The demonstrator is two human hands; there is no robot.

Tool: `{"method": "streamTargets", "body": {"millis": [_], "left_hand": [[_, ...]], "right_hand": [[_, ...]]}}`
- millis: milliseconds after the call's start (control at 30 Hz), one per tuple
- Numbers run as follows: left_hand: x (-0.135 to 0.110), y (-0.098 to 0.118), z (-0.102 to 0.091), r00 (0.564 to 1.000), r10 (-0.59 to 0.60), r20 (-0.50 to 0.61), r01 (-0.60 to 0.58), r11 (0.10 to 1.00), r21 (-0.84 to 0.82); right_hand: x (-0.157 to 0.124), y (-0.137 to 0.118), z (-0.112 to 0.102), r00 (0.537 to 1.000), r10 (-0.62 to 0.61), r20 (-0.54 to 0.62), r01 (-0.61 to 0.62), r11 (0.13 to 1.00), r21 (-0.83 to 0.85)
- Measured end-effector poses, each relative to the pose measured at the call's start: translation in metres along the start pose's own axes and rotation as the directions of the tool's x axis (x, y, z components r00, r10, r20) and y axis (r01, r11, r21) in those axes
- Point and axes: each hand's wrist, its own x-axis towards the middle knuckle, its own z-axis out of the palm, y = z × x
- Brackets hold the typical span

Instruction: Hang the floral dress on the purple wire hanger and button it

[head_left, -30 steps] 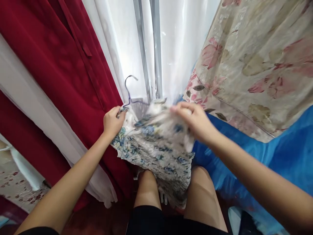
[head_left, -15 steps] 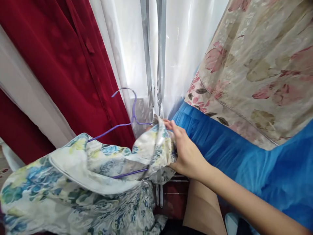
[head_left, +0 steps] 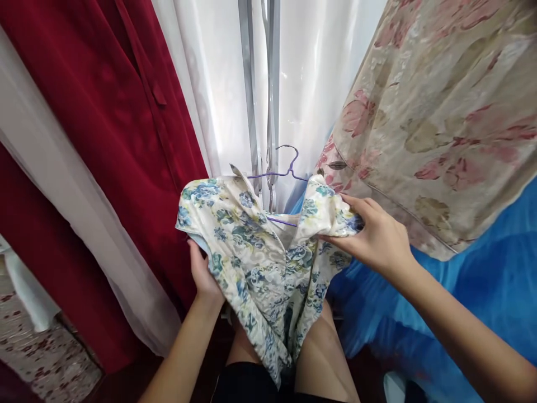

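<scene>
A white garment with blue, green and yellow flowers (head_left: 255,263) hangs on a thin purple hanger (head_left: 291,167) in front of my legs. The hanger's hook sticks up out of the V-shaped neckline, in front of the white curtain. My right hand (head_left: 380,238) pinches the garment's right shoulder and short sleeve between thumb and fingers. At the other side my left hand (head_left: 205,274) is at the left sleeve opening, its thumb showing along the edge; the other fingers are hidden behind the cloth.
Dark red curtains (head_left: 168,140) and white curtains (head_left: 218,84) hang on the left and behind. Grey metal bars (head_left: 250,84) run upright in the middle. On the right hang a beige cloth with pink flowers (head_left: 444,134) and blue gauzy fabric (head_left: 470,291).
The garment has swung from the lower left to the middle and now hangs spread. Its hanger moved right. My left hand has come into view at the left sleeve; the right hand moved rightward.
</scene>
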Motion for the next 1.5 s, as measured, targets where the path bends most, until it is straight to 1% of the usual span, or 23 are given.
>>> {"method": "streamTargets", "body": {"millis": [100,167,300,400,467,533,567,600,633,667,700,733,800,900,1000,1167,1200,1267,1300,1333,1367,1400,1500], "left_hand": [[-0.023,-0.011,0.007,0.991,0.017,-0.133,-0.043,0.98,-0.193],[-0.036,-0.027,0.01,0.983,-0.029,-0.18,-0.008,0.98,-0.2],[-0.056,-0.065,0.015,0.963,-0.138,-0.232,0.08,0.966,-0.246],[-0.071,-0.084,0.02,0.95,-0.213,-0.23,0.133,0.938,-0.321],[-0.079,-0.09,0.025,0.94,-0.263,-0.216,0.174,0.918,-0.357],[-0.086,-0.091,0.029,0.932,-0.277,-0.234,0.18,0.914,-0.362],[-0.089,-0.09,0.031,0.928,-0.275,-0.252,0.177,0.92,-0.35],[-0.091,-0.089,0.032,0.928,-0.268,-0.26,0.175,0.927,-0.331],[-0.092,-0.086,0.032,0.932,-0.255,-0.256,0.171,0.935,-0.312],[-0.093,-0.082,0.032,0.942,-0.241,-0.234,0.167,0.94,-0.296],[-0.093,-0.079,0.031,0.954,-0.223,-0.202,0.159,0.943,-0.291],[-0.094,-0.076,0.031,0.964,-0.208,-0.164,0.153,0.943,-0.296],[-0.097,-0.07,0.031,0.968,-0.217,-0.125,0.169,0.936,-0.31],[-0.107,-0.065,0.038,0.959,-0.235,-0.159,0.176,0.932,-0.318],[-0.119,-0.061,0.048,0.962,-0.194,-0.191,0.126,0.94,-0.318],[-0.119,-0.058,0.055,0.955,-0.132,-0.265,0.052,0.956,-0.289],[-0.118,-0.059,0.057,0.932,-0.076,-0.355,-0.016,0.968,-0.249],[-0.121,-0.063,0.066,0.814,0.132,-0.565,-0.211,0.975,-0.075],[-0.124,-0.065,0.073,0.75,0.261,-0.608,-0.3,0.953,0.04],[-0.128,-0.068,0.081,0.721,0.376,-0.582,-0.367,0.92,0.139],[-0.133,-0.07,0.091,0.738,0.452,-0.501,-0.411,0.89,0.196],[-0.137,-0.072,0.1,0.784,0.479,-0.394,-0.433,0.878,0.206],[-0.139,-0.074,0.121,0.885,0.423,-0.195,-0.402,0.905,0.139]], "right_hand": [[0.007,-0.009,0.003,0.998,-0.057,0.011,0.057,0.998,0.038],[0.004,-0.009,0.005,0.992,-0.124,0.012,0.123,0.99,0.072],[-0.008,0.004,0.007,0.964,-0.257,0.064,0.243,0.955,0.169],[-0.025,0.02,0.014,0.975,-0.219,0.031,0.213,0.968,0.134],[-0.049,0.031,0.027,0.997,-0.08,0.004,0.078,0.986,0.146],[-0.088,0.036,0.047,0.982,0.189,-0.017,-0.179,0.954,0.242],[-0.11,0.034,0.058,0.926,0.375,-0.041,-0.343,0.881,0.326],[-0.133,0.028,0.07,0.834,0.547,-0.07,-0.466,0.767,0.442],[-0.154,0.019,0.082,0.731,0.678,-0.077,-0.53,0.636,0.561],[-0.17,0.007,0.093,0.67,0.743,0.011,-0.573,0.507,0.644],[-0.182,-0.008,0.102,0.659,0.725,0.201,-0.629,0.384,0.676],[-0.187,-0.024,0.109,0.664,0.623,0.414,-0.684,0.281,0.673],[-0.181,-0.053,0.116,0.678,0.462,0.572,-0.704,0.185,0.685],[-0.149,-0.077,0.115,0.736,0.359,0.574,-0.654,0.158,0.74],[-0.132,-0.079,0.108,0.765,0.31,0.565,-0.618,0.105,0.779],[-0.152,-0.069,0.095,0.724,0.34,0.6,-0.66,0.087,0.746],[-0.157,-0.067,0.093,0.716,0.339,0.611,-0.671,0.089,0.736],[-0.165,-0.064,0.092,0.707,0.326,0.628,-0.683,0.087,0.725],[-0.167,-0.064,0.093,0.705,0.312,0.637,-0.688,0.08,0.722],[-0.168,-0.064,0.094,0.702,0.298,0.647,-0.692,0.066,0.719],[-0.168,-0.066,0.095,0.698,0.284,0.658,-0.695,0.049,0.717],[-0.168,-0.068,0.096,0.694,0.273,0.666,-0.699,0.033,0.714],[-0.165,-0.077,0.096,0.682,0.258,0.684,-0.709,0.007,0.705]]}}
